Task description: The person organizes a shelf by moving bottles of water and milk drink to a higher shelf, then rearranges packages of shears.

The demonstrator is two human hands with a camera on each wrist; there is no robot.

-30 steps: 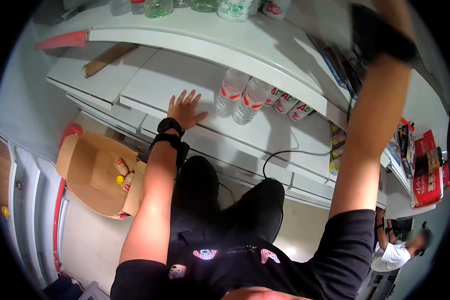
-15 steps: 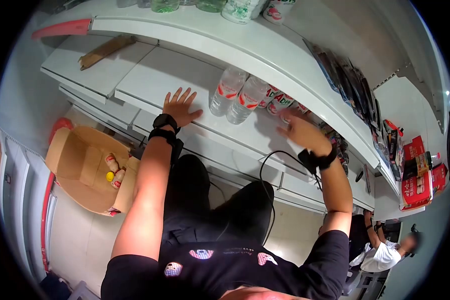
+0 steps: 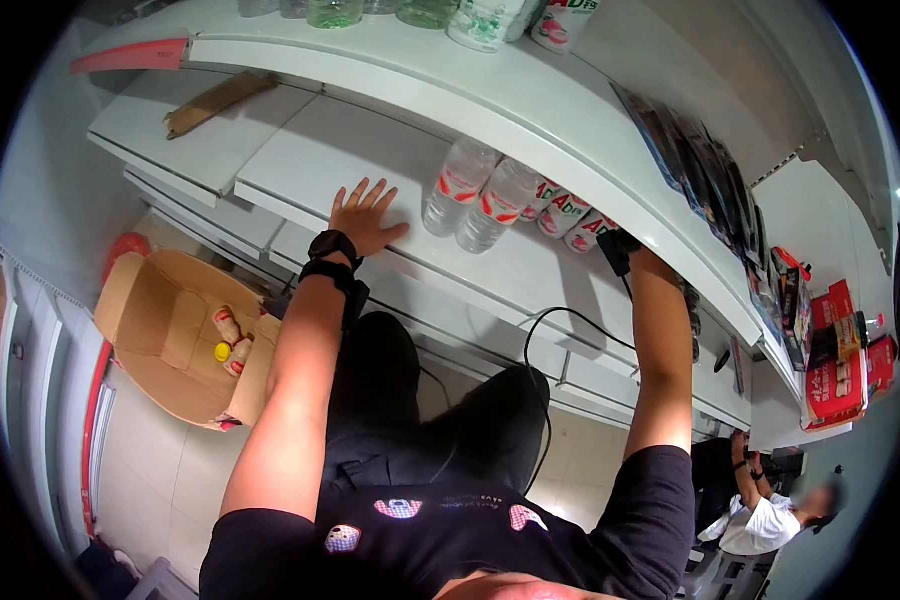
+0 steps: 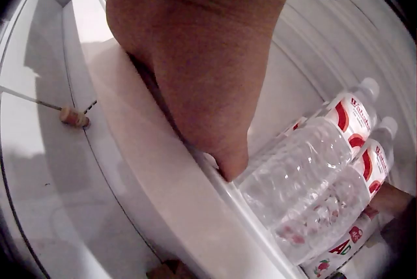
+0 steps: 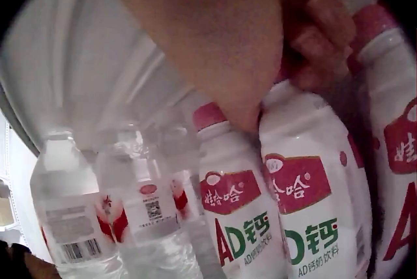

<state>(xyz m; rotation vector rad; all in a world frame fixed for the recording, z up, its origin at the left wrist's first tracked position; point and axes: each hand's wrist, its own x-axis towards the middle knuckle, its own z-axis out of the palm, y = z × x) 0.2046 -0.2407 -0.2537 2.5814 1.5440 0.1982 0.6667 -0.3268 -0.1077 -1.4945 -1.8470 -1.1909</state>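
My left hand (image 3: 366,220) rests on the front edge of the white shelf (image 3: 320,150), fingers spread and nothing in it. To its right stand two clear water bottles (image 3: 458,186) with red and white labels. Beside them is a row of white milk drink bottles (image 3: 562,215) with pink caps. My right hand (image 5: 228,38) reaches in under the upper shelf, hidden from the head view past the wrist. In the right wrist view its thumb and curled fingers grip the top of a white milk drink bottle (image 5: 313,162), covering its cap.
Above runs the upper shelf (image 3: 390,75) with more bottles. A cardboard box (image 3: 160,330) holding several small bottles stands at the left on the floor. A black cable (image 3: 570,310) hangs by the right arm. Another person (image 3: 760,515) sits at the far right.
My right hand came down from high at the right, passed in front of the milk drink bottles, then went under the upper shelf. The left hand has stayed on the shelf edge.
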